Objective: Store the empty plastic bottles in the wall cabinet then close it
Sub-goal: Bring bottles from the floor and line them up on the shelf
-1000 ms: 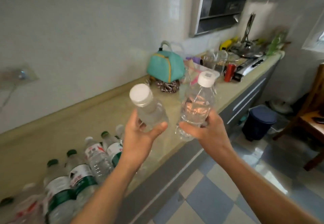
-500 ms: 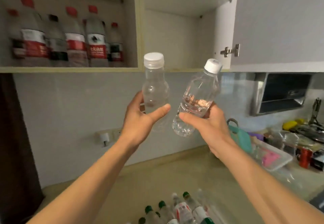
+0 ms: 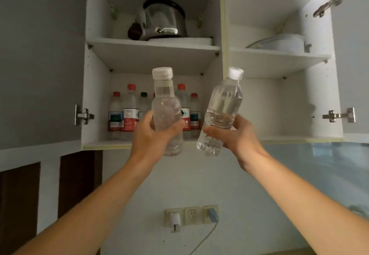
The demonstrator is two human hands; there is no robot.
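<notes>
My left hand (image 3: 148,135) grips a smooth clear bottle (image 3: 165,107) with a wide white cap, held upright. My right hand (image 3: 235,133) grips a ribbed clear bottle (image 3: 221,111) with a white cap, tilted to the right. Both are raised in front of the open wall cabinet (image 3: 224,65). On its lower left shelf stand several stored bottles (image 3: 127,113) with red and green caps, partly hidden behind the left bottle. The lower right shelf (image 3: 279,135) shows nothing on it. The left door (image 3: 40,59) and right door (image 3: 353,55) stand open.
A steel kettle (image 3: 163,19) sits on the upper left shelf and a white dish (image 3: 279,42) on the upper right. Wall sockets (image 3: 191,215) with a plug and cable are below, on the white wall. Dark panels (image 3: 20,205) are at the lower left.
My view has tilted up from the counter to the open cabinet. Both hands have lifted their bottles up in front of the lower shelves.
</notes>
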